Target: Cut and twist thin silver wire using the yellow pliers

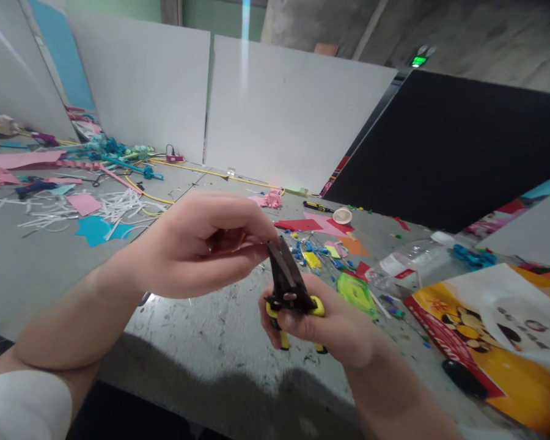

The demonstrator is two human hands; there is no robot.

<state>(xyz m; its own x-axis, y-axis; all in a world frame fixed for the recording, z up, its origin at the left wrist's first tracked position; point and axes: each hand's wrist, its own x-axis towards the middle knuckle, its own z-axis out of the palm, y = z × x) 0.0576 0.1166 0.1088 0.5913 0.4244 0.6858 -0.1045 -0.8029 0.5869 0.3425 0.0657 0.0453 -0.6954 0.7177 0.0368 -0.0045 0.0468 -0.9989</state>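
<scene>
My right hand (321, 318) is closed around a pair of pliers (289, 287) with black jaws and yellow-and-black handles. The jaws point up and away from me and stand slightly apart. My left hand (211, 244) is curled, with thumb and forefinger pinched together right at the tips of the jaws. Whatever the pinch holds is too small or too hidden to name. Both hands are raised above the grey table (201, 354).
Behind my hands lie several small blue and yellow pieces (311, 260), a green plastic case (356, 294) and a paper cup (342, 216). A clear bottle (407, 260) and an orange snack bag (481, 336) are on the right. White paper strips (119, 205) litter the left, before white panels (284, 110).
</scene>
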